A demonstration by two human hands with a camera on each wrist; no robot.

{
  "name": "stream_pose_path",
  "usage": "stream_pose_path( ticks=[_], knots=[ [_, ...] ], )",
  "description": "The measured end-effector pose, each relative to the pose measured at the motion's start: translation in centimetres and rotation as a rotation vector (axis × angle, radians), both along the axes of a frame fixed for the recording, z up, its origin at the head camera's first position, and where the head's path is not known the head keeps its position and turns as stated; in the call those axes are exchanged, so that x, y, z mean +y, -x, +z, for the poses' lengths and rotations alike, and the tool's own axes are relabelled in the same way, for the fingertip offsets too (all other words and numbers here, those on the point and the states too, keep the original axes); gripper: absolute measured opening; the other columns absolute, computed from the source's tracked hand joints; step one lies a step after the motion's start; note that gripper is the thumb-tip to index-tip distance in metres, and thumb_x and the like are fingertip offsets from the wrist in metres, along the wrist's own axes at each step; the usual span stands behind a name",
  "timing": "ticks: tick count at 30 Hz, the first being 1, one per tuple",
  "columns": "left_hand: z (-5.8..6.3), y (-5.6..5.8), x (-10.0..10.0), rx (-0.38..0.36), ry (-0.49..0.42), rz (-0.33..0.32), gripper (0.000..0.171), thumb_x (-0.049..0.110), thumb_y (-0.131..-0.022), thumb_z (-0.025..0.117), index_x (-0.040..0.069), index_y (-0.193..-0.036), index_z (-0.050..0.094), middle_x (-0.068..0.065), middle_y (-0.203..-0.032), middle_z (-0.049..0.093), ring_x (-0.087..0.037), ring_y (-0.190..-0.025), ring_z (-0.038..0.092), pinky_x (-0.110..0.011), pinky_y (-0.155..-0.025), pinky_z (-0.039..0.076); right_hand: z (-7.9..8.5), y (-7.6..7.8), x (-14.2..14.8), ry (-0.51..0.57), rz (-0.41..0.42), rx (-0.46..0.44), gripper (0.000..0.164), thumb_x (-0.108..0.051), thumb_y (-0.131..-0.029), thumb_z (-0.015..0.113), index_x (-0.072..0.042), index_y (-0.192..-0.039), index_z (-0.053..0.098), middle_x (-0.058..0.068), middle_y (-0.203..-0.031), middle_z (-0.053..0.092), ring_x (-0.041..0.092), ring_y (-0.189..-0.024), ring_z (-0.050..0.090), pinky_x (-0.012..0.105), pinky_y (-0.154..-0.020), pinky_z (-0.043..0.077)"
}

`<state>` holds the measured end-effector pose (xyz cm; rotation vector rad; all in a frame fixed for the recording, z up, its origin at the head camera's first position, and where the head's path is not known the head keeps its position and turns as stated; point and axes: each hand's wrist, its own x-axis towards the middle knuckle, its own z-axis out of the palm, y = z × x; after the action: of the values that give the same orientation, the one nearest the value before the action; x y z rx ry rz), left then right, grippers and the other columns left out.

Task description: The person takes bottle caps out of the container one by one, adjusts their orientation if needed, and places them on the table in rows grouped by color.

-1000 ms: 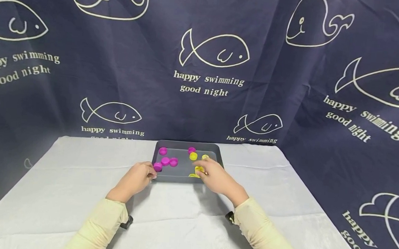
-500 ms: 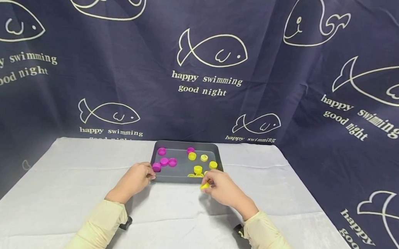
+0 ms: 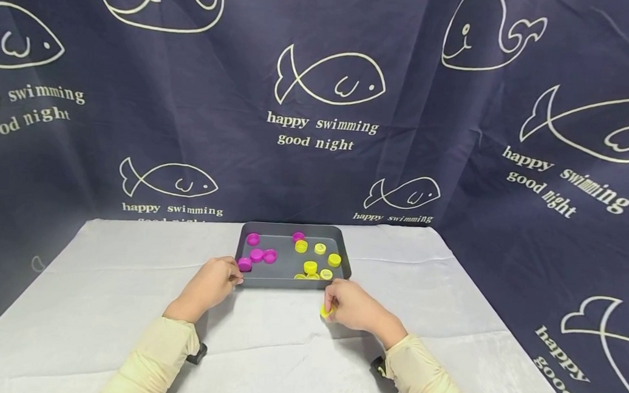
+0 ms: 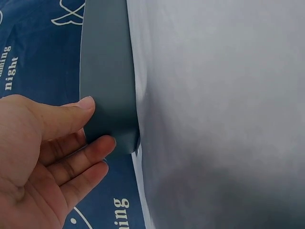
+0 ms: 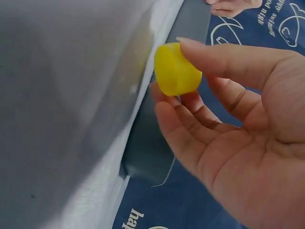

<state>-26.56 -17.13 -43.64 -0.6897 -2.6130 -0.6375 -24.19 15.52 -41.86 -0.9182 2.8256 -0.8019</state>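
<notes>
My left hand (image 3: 214, 285) pinches the near left corner of a dark grey tray (image 3: 282, 269); in the left wrist view the thumb lies at the rim of the tray wall (image 4: 108, 62), and the other fingers curl round the corner. In front of the tray's near right corner, my right hand (image 3: 355, 306) holds a yellow bottle cap (image 5: 174, 71) between thumb and fingers, low over the table. Several more yellow caps (image 3: 334, 260) lie in the tray's right half. Magenta caps (image 3: 257, 255) lie mostly on its left side, with one magenta cap (image 3: 298, 237) near the back wall.
A white cloth (image 3: 260, 351) covers the table under the tray. Dark blue curtains (image 3: 315, 184) printed with fish and whales stand behind and at both sides, close behind the tray's far edge.
My right hand has picked a yellow cap out of the tray's right side and carried it over the near wall toward me. The left hand stays at the tray corner.
</notes>
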Motion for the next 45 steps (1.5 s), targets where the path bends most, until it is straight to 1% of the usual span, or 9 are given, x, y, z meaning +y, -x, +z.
stream_pose_path(
  ticks=[3, 8, 15, 19, 31, 39, 45],
  knots=[
    [-0.04, -0.04, -0.02, 0.005, -0.001, 0.001, 0.007, -0.004, -0.077, 0.077, 0.002, -0.074, 0.075, 0.005, -0.074, 0.062, -0.013, -0.073, 0.063, -0.031, -0.070, 0.055, -0.27, 0.00, 0.15, -0.016, 0.004, -0.028, 0.028, -0.003, -0.066, 0.088, -0.012, -0.072, 0.062, -0.002, -0.078, 0.052, 0.011, -0.071, 0.049, 0.028, -0.067, 0.043],
    [-0.01, -0.09, 0.00, 0.012, -0.003, 0.003, 0.009, -0.005, -0.077, 0.077, 0.004, -0.074, 0.075, 0.005, -0.074, 0.063, -0.014, -0.073, 0.064, -0.031, -0.070, 0.055, -0.67, 0.10, 0.45, -0.046, 0.007, -0.043, 0.030, -0.003, -0.065, 0.089, -0.013, -0.072, 0.062, -0.001, -0.079, 0.052, 0.011, -0.072, 0.048, 0.028, -0.068, 0.042],
    [0.20, -0.24, -0.04, -0.006, 0.002, 0.021, 0.008, -0.004, -0.077, 0.077, 0.003, -0.074, 0.076, 0.004, -0.076, 0.065, -0.015, -0.074, 0.064, -0.033, -0.071, 0.056, -0.63, 0.19, 0.63, -0.009, -0.003, -0.102, 0.025, -0.003, -0.068, 0.086, -0.012, -0.073, 0.063, 0.000, -0.080, 0.053, 0.013, -0.074, 0.050, 0.030, -0.070, 0.043],
    [0.25, -0.26, -0.07, -0.007, 0.008, 0.025, 0.007, -0.003, -0.078, 0.077, 0.003, -0.074, 0.076, 0.004, -0.076, 0.064, -0.014, -0.074, 0.064, -0.033, -0.072, 0.056, -0.61, 0.21, 0.62, -0.008, -0.004, -0.105, 0.024, -0.004, -0.070, 0.085, -0.012, -0.074, 0.063, 0.000, -0.080, 0.053, 0.012, -0.074, 0.050, 0.030, -0.070, 0.042],
    [0.20, -0.41, 0.02, -0.029, -0.007, 0.029, 0.008, -0.005, -0.078, 0.076, 0.003, -0.076, 0.076, 0.003, -0.076, 0.064, -0.014, -0.074, 0.063, -0.033, -0.072, 0.055, -0.60, 0.15, 0.57, 0.000, -0.026, -0.130, 0.021, -0.003, -0.071, 0.085, -0.011, -0.074, 0.066, 0.000, -0.080, 0.053, 0.012, -0.073, 0.050, 0.029, -0.069, 0.042],
    [0.14, -0.24, 0.02, -0.020, -0.017, 0.014, 0.008, -0.007, -0.077, 0.075, 0.001, -0.077, 0.076, 0.001, -0.076, 0.065, -0.016, -0.074, 0.064, -0.034, -0.072, 0.056, -0.47, 0.29, 0.64, -0.007, -0.015, -0.116, 0.021, -0.004, -0.071, 0.085, -0.012, -0.075, 0.066, 0.000, -0.081, 0.053, 0.012, -0.072, 0.050, 0.029, -0.069, 0.043],
    [0.18, -0.21, 0.11, -0.010, -0.016, -0.001, 0.008, -0.006, -0.077, 0.075, 0.001, -0.075, 0.075, 0.001, -0.075, 0.065, -0.017, -0.074, 0.064, -0.034, -0.073, 0.056, 0.21, 0.38, 0.83, -0.019, 0.025, -0.050, 0.016, -0.009, -0.076, 0.082, -0.015, -0.077, 0.068, 0.002, -0.081, 0.056, 0.012, -0.074, 0.051, 0.028, -0.068, 0.043]
  ],
)
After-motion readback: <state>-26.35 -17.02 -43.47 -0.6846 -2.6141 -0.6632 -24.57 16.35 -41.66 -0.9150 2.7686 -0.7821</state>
